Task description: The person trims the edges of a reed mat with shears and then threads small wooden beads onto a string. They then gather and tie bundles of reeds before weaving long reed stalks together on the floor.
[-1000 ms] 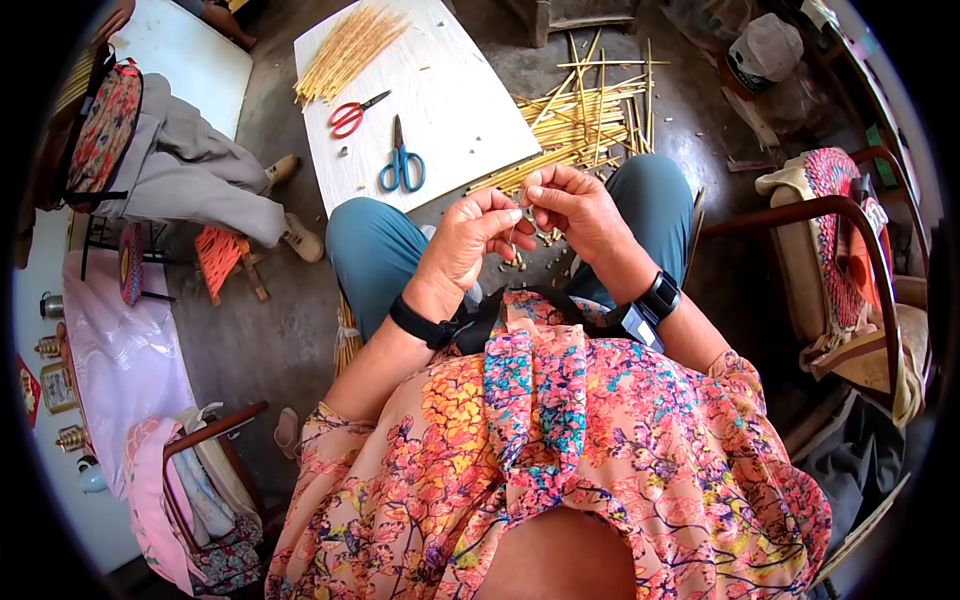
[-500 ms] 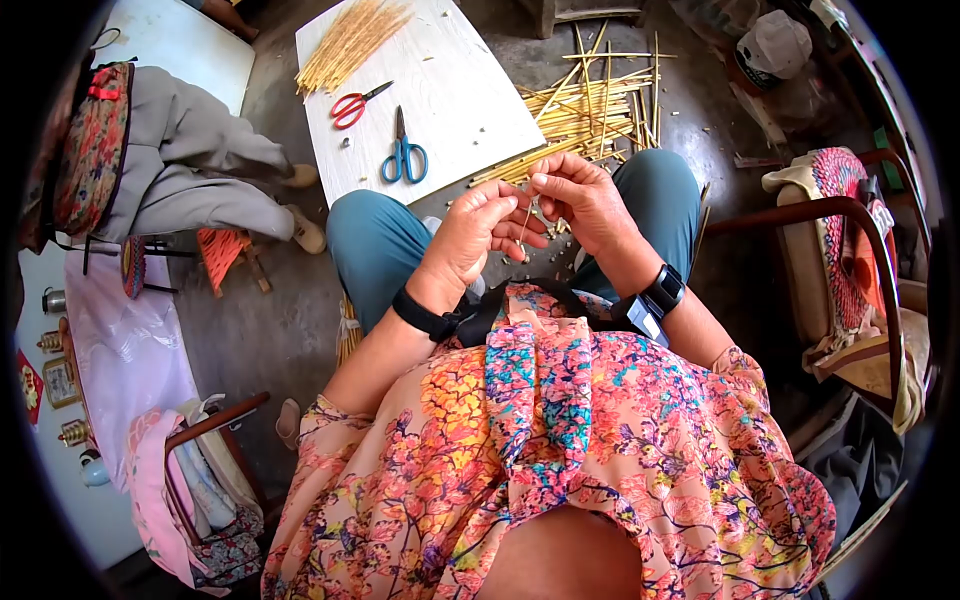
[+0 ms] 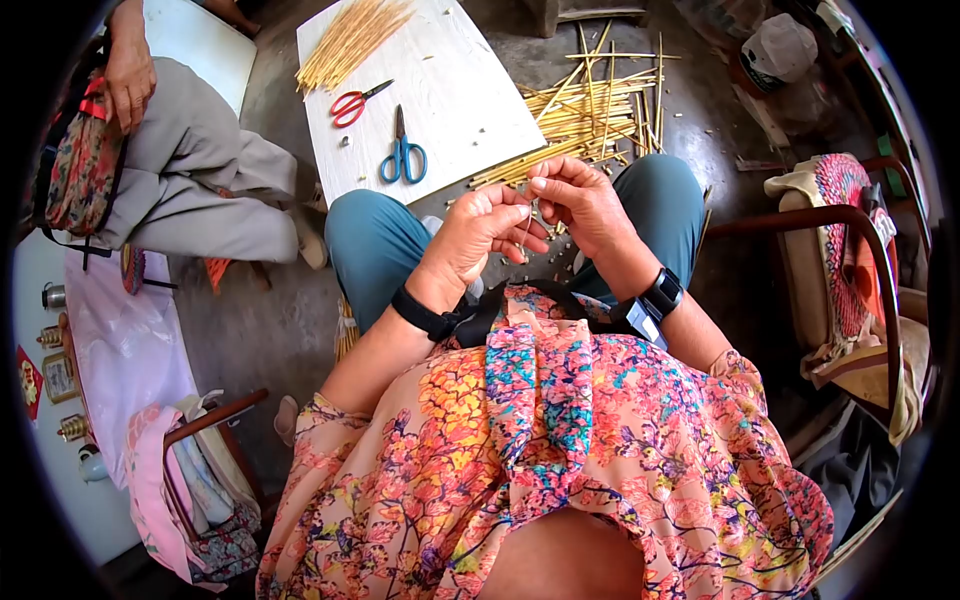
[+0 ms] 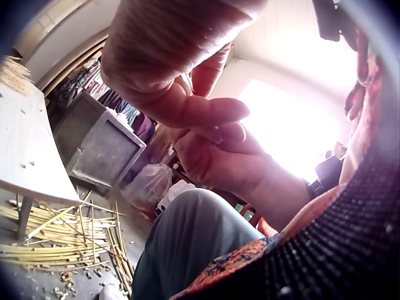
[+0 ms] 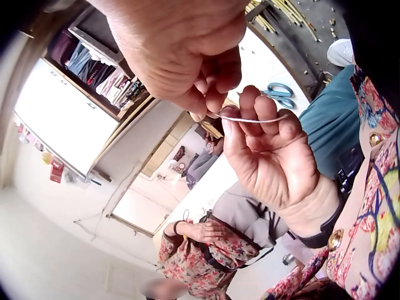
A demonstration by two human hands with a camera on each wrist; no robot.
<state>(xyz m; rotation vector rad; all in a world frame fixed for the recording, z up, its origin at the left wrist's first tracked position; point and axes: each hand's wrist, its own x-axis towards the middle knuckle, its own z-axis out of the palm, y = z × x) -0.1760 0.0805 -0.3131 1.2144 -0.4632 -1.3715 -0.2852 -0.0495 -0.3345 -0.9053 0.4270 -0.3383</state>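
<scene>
In front of the lap, the right hand (image 3: 583,200) pinches a short, thin whitish string (image 5: 256,120) between thumb and fingertip. The left hand (image 3: 480,232) pinches the same string between thumb and forefinger, its other fingers loosely spread. From there the string's free end crosses in front of the left fingers, best seen in the right wrist view. The fingertips of both hands almost meet. Beyond the knees, blue-handled scissors (image 3: 403,160) and red-handled scissors (image 3: 350,108) lie on a white board (image 3: 450,100), with a bundle of dry straw-coloured stalks (image 3: 355,40) at its far end.
Yellow stalks (image 3: 590,120) lie piled on the floor right of the board, with cut bits around. At left sits another person in grey trousers (image 3: 200,200), near a white cloth-covered table (image 3: 120,350). A wooden armchair (image 3: 800,215) stands at right.
The hands parted slightly with the string hanging between them, then the left thumb closed toward the right fingertips. The other person shifted, and that person's hand came into view at upper left.
</scene>
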